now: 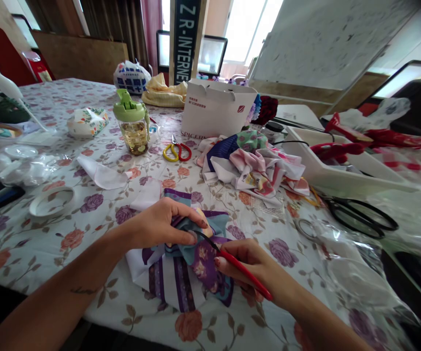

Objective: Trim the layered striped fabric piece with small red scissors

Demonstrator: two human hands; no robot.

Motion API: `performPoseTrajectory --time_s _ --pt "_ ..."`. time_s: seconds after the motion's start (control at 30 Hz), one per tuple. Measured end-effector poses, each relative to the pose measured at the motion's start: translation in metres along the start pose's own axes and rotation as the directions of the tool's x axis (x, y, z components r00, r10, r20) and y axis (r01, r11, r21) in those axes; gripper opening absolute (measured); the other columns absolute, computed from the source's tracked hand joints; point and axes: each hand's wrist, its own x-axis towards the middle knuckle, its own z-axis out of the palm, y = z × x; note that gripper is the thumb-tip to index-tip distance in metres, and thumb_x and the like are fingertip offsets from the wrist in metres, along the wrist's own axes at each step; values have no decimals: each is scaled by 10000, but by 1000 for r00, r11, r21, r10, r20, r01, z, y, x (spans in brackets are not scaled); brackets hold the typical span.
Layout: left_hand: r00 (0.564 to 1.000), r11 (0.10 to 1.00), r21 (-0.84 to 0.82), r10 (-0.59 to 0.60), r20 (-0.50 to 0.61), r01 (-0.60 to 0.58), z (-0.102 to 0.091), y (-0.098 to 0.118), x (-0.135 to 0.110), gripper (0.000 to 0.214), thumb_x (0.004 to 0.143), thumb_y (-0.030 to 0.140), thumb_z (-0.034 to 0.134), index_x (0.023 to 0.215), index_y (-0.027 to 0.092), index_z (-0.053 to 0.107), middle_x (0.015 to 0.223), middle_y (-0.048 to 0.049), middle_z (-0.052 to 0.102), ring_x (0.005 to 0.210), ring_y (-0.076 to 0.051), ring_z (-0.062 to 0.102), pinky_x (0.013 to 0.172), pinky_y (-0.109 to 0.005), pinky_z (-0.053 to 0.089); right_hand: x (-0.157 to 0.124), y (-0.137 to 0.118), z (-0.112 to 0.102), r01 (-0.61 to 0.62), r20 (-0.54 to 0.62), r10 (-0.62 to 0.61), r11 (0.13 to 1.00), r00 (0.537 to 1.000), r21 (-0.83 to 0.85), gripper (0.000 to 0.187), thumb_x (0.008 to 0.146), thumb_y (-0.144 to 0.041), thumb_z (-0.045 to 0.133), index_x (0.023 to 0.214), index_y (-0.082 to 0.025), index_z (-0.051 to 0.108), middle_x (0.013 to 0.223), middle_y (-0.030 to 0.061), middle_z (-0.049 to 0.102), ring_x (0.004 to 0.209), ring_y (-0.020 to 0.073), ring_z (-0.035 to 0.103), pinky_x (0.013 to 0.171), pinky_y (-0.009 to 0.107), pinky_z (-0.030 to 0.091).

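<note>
My left hand [166,224] is closed, thumb and fingers pinching a bunched purple and teal patterned cloth [210,268] on the table. Between the fingers of my right hand [250,265] is a slim red-handled tool [245,272] with a thin, dark, curved tip. That tip reaches the cloth right beside my left thumb; whether it goes into the fabric I cannot tell. Under and in front of the cloth lies a white piece with dark purple stripes [181,282]. White scraps [146,195] lie just beyond my left hand.
Ahead are scissors with yellow and red handles [177,150], a green-lidded bottle [132,122] and a white paper bag [214,109]. A heap of fabric scraps [250,163] sits right of centre. Black-handled scissors [360,214] and a white tray [323,170] are at right, a tape roll [35,207] at left.
</note>
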Motion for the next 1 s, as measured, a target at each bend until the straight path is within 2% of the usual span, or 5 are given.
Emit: performPoseTrajectory --time_s 0.17,0.43,0.63,0.83,1.0 --pt "1000 1000 9 -11 19 11 0 -2 -1 285 717 216 787 1003 225 779 997 -14 748 853 -164 664 674 -207 493 1 0 0 8 -15 -8 1000 1000 -21 445 800 -440 728 565 -193 442 421 -83 426 354 53 346 353 189 206" --pt "998 999 22 33 53 -34 -2 -2 -1 282 733 207 769 1014 233 780 1046 -30 743 1008 -223 661 837 -274 501 0 -2 0 1 -6 -2 998 1000 -56 479 788 -468 736 573 -199 403 432 -91 367 364 50 321 368 204 191" --pt "998 999 35 15 58 -17 -3 -1 -1 283 728 197 774 1009 229 779 1040 -25 748 984 -206 668 783 -244 504 0 -5 0 -17 -17 16 997 1000 -72 495 775 -497 736 570 -199 398 443 -93 346 369 47 314 370 204 194" --pt "998 1000 27 8 64 -10 -3 0 -2 284 724 178 777 1004 220 779 1033 -18 753 994 -195 670 820 -233 501 0 -4 2 -19 -3 19 998 1000 -59 470 784 -492 732 572 -186 445 458 -82 393 382 50 345 369 198 221" --pt "997 1000 22 14 74 -15 -4 2 -3 285 725 186 771 1007 224 783 1037 -29 753 991 -211 673 826 -260 510 0 -3 1 -7 0 7 999 1000 -48 469 789 -489 733 571 -184 452 465 -85 372 383 49 347 365 193 232"
